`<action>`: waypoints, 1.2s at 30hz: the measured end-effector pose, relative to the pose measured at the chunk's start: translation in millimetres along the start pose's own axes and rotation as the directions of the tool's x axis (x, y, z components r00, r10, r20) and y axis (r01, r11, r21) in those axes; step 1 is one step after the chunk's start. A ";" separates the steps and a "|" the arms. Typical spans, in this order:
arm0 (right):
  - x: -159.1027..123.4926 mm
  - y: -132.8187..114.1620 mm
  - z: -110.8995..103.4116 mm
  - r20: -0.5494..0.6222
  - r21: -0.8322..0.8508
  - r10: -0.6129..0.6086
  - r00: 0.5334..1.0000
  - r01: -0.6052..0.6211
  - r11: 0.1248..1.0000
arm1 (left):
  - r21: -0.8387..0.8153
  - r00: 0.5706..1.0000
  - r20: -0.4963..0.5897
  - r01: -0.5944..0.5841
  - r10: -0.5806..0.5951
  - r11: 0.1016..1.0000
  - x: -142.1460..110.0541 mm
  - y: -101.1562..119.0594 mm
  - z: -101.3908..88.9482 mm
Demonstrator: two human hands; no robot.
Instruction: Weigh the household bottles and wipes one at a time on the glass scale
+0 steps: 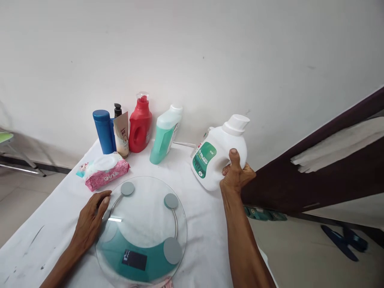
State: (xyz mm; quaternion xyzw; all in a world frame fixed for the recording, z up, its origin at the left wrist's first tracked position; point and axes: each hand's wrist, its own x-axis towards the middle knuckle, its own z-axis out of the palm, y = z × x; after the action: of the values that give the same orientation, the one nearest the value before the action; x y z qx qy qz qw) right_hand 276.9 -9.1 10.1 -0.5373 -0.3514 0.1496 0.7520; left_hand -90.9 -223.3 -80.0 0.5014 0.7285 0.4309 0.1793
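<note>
My right hand (pixel 235 173) is wrapped round the handle of a white laundry detergent jug (pixel 220 136) with a green label and a white cap. The jug leans at the table's right side; I cannot tell whether its base touches the cloth. My left hand (pixel 91 216), fingers loosely stretched and holding nothing, lies at the left rim of a round glass bathroom scale (pixel 144 208). Grey discs sit on the scale, and its teal part carries a dark display. Just beyond the left hand is a pink pack of wipes (pixel 106 172).
Along the wall stand a blue bottle (pixel 103 130), a beige tube (pixel 121 134), a dark pump bottle (pixel 117 110), a red jug (pixel 141 124) and a green-and-white bottle (pixel 165 134). White cloth (pixel 27 244) covers the table. Dark slippers (pixel 343 242) lie on the floor at right.
</note>
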 end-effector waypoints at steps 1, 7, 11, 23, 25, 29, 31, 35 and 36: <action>3.9 5.1 2.1 -0.006 0.000 0.000 1.000 0.000 1.000 | 0.008 1.000 0.000 0.001 -0.001 1.000 0.3 0.0 -0.1; 12.5 23.0 12.5 -0.039 -0.029 0.041 0.998 -0.042 0.999 | 0.032 1.000 0.003 0.004 -0.004 0.999 -0.9 3.0 -0.7; 11.4 28.2 21.8 -0.019 -0.067 0.003 1.000 -0.004 0.998 | 0.020 1.000 0.011 -0.005 0.005 1.000 -2.0 3.8 -0.1; -25.7 -11.4 11.3 0.001 -0.395 -0.511 0.860 0.470 0.789 | -0.080 1.000 0.016 -0.006 0.007 0.997 -4.0 -3.2 4.0; -54.4 -28.3 27.7 0.123 -0.285 -0.556 0.822 0.566 0.774 | -0.093 1.000 0.024 -0.005 0.008 0.996 -4.1 -4.0 4.1; -116.2 -35.5 89.1 0.531 -0.052 -0.234 0.815 0.307 0.950 | -0.136 0.999 0.033 0.012 -0.008 0.991 -4.4 -5.8 4.8; -136.6 -27.5 119.3 0.542 -0.118 -0.094 0.835 0.186 0.975 | -0.171 1.000 0.024 0.004 0.000 0.985 -5.0 -6.2 6.1; -147.7 -14.6 160.3 0.461 -0.148 -0.006 0.887 0.084 0.985 | -0.222 0.999 -0.033 -0.013 0.006 0.975 -7.6 -6.0 11.5; -146.8 -13.5 167.7 0.450 -0.127 0.001 0.893 0.063 0.990 | -0.234 0.999 -0.042 -0.006 -0.004 0.972 -7.9 -6.4 13.4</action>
State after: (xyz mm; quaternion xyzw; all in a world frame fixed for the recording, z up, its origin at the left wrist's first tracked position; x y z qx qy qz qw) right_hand 55.2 15.3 -2.1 -0.5331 -0.5336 0.2330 0.6138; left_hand -81.9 -225.1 -94.1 0.4681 0.6760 0.5243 0.2212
